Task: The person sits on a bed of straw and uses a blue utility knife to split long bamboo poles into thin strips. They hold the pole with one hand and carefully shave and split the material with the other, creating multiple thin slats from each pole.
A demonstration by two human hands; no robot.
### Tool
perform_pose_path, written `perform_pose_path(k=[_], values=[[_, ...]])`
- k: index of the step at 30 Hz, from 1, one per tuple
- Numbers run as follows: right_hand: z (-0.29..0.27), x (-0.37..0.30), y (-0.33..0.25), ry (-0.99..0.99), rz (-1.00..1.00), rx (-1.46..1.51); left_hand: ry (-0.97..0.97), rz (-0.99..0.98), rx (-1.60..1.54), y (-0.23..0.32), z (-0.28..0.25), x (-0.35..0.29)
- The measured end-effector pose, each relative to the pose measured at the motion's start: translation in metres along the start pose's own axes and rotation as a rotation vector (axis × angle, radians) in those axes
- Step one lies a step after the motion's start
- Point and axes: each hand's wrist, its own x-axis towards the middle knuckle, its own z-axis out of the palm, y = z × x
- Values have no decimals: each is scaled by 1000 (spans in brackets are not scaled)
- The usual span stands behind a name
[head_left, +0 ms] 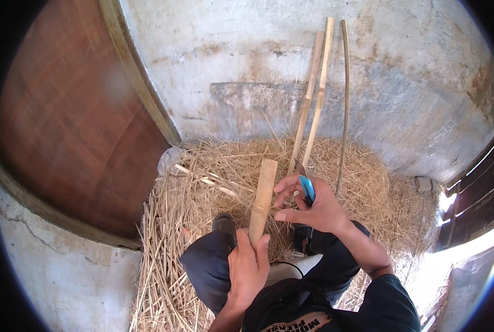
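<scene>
In my left hand (pixel 248 264) a flat strip of split bamboo (pixel 263 191) stands nearly upright, gripped at its lower end, with a node partway along it. My right hand (pixel 320 203) is just to the right of the strip. It holds a knife with a light-blue handle (pixel 307 190), and a dark blade (pixel 299 167) points up and away past the knuckles. The thumb and fingertips of that hand are spread toward the strip's edge. Whether they touch it I cannot tell.
Straw and bamboo shavings (pixel 175 265) cover the floor around my legs. Two pale bamboo strips (pixel 317 102) and a thin brown stick (pixel 345 94) lean on the stained wall (pixel 258 61). A brown wooden panel (pixel 75 116) is at left, dark slats (pixel 474 193) at right.
</scene>
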Motion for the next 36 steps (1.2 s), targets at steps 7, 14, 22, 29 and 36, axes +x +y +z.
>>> perform_pose_path(k=[7,14,22,29,36], values=[[18,-6,5,155,-106,-120,39,30,66,-4,6,0],[16,-11,9,88,-23,-39,-9,43,-4,-7,6,-1],[-2,-8,17,-24,126,356,-88,35,-88,-2,2,-3],[-91,5,18,573,-62,-73,-43,-83,-270,-29,-16,1],[-35,3,10,382,-161,-727,-172,-135,-403,-23,-16,-1]])
